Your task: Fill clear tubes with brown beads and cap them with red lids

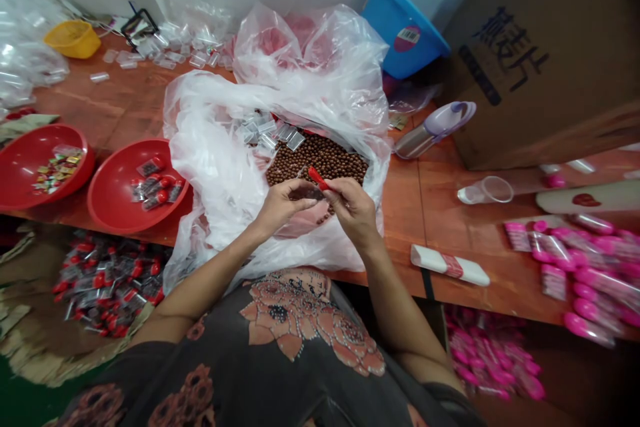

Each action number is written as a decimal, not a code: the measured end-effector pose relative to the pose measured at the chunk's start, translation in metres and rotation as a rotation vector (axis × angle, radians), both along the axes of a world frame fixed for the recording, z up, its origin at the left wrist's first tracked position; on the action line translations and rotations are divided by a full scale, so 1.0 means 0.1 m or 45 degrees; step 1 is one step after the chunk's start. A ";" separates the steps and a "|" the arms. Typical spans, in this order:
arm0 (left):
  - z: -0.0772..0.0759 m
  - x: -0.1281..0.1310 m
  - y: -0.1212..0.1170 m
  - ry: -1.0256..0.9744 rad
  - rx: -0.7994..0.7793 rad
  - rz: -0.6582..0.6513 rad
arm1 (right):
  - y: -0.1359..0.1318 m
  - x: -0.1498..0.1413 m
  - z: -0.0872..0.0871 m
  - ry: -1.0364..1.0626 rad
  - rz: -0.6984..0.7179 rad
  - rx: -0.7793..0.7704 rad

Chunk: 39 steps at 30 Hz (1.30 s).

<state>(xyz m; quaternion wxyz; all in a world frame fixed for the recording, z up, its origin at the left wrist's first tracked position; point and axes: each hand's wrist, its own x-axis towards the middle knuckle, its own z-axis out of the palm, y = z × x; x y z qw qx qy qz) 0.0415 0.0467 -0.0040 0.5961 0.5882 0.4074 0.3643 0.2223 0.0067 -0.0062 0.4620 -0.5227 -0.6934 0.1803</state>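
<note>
My left hand (284, 203) and my right hand (351, 207) meet over a big clear plastic bag (210, 167) full of small brown balls (325, 157). The right hand pinches a small red piece (317, 178). My left hand's fingers are curled around a small clear item (300, 193) that I cannot make out well. Several small clear packets (270, 130) lie on the balls at the back of the bag.
Two red bowls (25, 177) (117, 203) with small packed items stand at the left. A blue tub (400, 27), a cardboard box (540, 60), a lying flask (435, 130) and a clear cup (487, 190) are at the right. Pink packets (585, 267) fill the right edge.
</note>
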 end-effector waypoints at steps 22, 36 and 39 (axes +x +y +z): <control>-0.02 0.10 -0.12 -0.387 -0.928 0.081 | -0.15 -0.21 -0.26 -0.405 0.044 0.130; -0.18 0.12 -0.27 -0.356 -0.494 0.239 | 0.02 -0.26 -0.23 -0.723 0.243 0.255; -0.12 0.07 -0.26 -0.351 -0.448 0.219 | 0.04 -0.35 -0.23 -0.681 0.259 0.319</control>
